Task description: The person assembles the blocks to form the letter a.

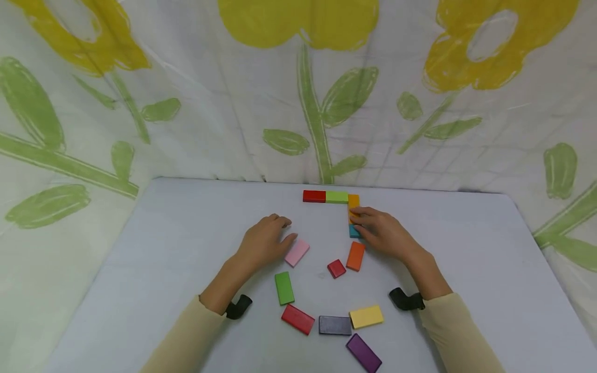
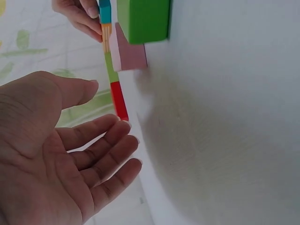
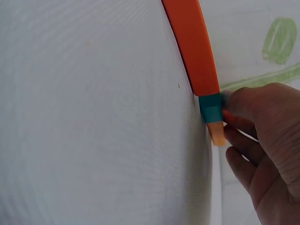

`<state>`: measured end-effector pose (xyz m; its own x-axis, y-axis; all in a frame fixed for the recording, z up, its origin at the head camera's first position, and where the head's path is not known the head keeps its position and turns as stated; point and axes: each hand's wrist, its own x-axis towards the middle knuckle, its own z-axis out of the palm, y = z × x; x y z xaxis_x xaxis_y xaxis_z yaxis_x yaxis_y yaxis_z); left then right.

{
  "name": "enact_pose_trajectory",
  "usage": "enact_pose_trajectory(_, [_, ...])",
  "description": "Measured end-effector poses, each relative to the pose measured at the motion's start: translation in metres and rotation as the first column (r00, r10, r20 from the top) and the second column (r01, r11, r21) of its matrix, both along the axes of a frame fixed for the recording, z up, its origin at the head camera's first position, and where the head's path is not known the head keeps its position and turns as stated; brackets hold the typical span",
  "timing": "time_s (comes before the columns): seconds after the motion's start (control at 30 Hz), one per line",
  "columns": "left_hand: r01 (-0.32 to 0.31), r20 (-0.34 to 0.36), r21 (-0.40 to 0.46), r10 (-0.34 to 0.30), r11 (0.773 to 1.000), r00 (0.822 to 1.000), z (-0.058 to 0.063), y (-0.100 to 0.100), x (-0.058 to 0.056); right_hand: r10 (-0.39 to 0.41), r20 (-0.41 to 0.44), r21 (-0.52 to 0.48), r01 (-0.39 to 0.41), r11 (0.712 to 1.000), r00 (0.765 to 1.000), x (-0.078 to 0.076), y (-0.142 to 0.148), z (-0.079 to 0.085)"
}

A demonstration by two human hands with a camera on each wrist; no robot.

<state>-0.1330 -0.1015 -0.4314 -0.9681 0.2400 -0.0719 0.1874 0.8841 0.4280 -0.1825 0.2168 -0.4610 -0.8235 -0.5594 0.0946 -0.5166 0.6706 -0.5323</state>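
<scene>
My right hand (image 1: pixel 384 233) is over a short column of blocks at the back. Its thumb lies at the top of the teal block (image 3: pixel 210 108), and its fingertips touch the adjoining yellow-orange block (image 1: pixel 354 200). No block is lifted. Beyond them, a light green block (image 1: pixel 337 197) and a dark red block (image 1: pixel 314 196) continue the line leftward. My left hand (image 1: pixel 263 241) hovers with loosely bent fingers and an empty palm. Nearest to it lies a pink block (image 1: pixel 297 253). An orange-red block (image 3: pixel 192 47) lies just in front of the teal one.
Closer in on the white table (image 1: pixel 186 223) lie a small red block (image 1: pixel 337 269), a green block (image 1: pixel 284 288), a red block (image 1: pixel 298 319), a dark grey block (image 1: pixel 335 326), a pale yellow block (image 1: pixel 366 317) and a purple block (image 1: pixel 364 353). Behind hangs a flower-painted curtain (image 1: pixel 210 103).
</scene>
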Motion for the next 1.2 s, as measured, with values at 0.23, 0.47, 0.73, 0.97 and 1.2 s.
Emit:
enact_pose_trajectory(0.23, [-0.019,0.040,0.014,0.018,1.000,0.999,0.000,0.002,0.022,-0.008,-0.001,0.012,0.008,1.000,1.000,0.000,0.000,0.000])
enact_pose_trajectory(0.47, [-0.027,0.045,0.011,0.027,1.000,0.999,-0.001,0.005,0.037,0.005,-0.025,0.010,-0.005,1.000,1.000,-0.002,0.002,-0.002])
enact_pose_trajectory(0.73, [-0.030,0.050,-0.010,0.031,0.999,0.998,0.000,0.007,0.049,0.013,-0.016,0.008,-0.013,1.000,1.000,-0.003,0.002,-0.001])
enact_pose_trajectory(0.97, [-0.032,0.031,-0.002,0.032,0.999,0.999,-0.001,0.008,0.052,0.005,0.013,-0.003,-0.005,1.000,1.000,-0.002,0.002,-0.001])
enact_pose_trajectory(1.2, [-0.027,-0.019,0.008,0.027,1.000,0.999,-0.001,0.013,0.057,0.010,0.006,0.001,-0.010,1.000,1.000,-0.002,0.002,-0.001])
